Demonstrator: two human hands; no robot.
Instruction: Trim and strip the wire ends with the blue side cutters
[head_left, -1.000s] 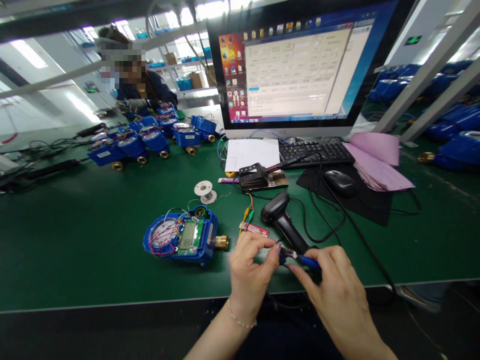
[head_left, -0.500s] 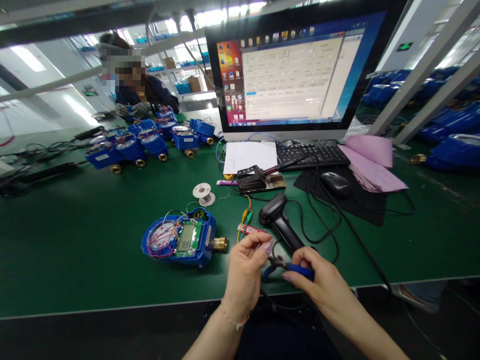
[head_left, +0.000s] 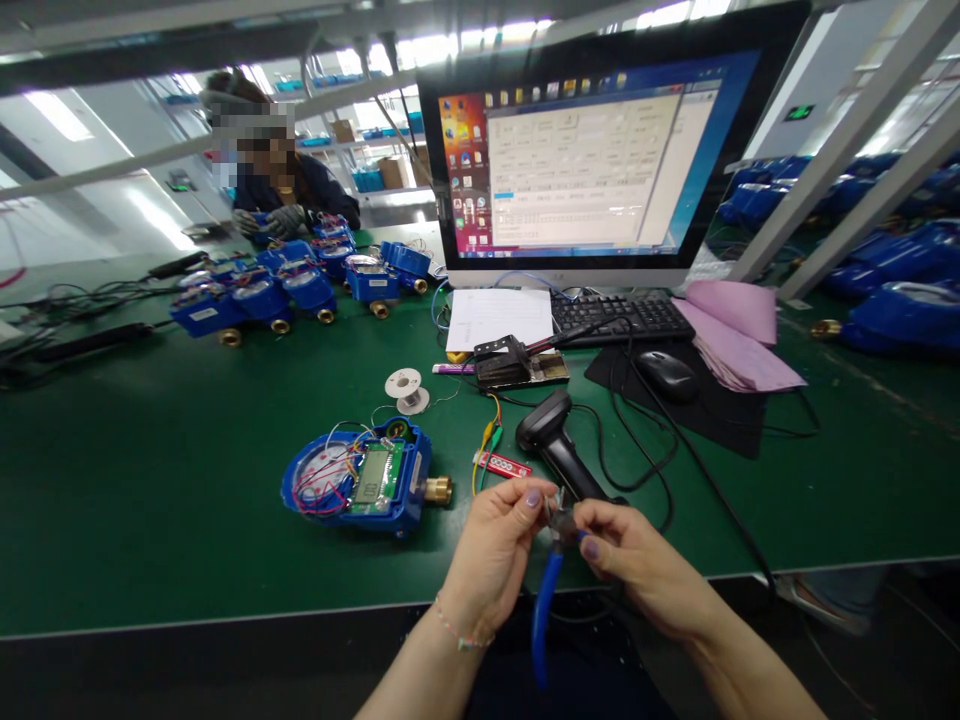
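Note:
My right hand is closed on a pair of blue-handled pliers just over the table's front edge. One handle points down, the other runs into my right fingers, and the metal jaws face up. Beside the jaws, my left hand is closed in a pinch; something small and thin shows at its fingertips, too small to name. To the left lies an opened blue water meter with a display board, loose coloured wires and a brass fitting. A black barcode scanner lies just beyond my hands.
A solder spool, alligator clips and a red-and-white packet lie mid-table. Behind are a soldering iron stand, keyboard, mouse and monitor. More blue meters stand back left, near a gloved co-worker.
The pliers have swung from lying nearly sideways to jaws up, with one handle hanging down. My right hand has moved left, close to my left fingertips. The opened meter has not moved.

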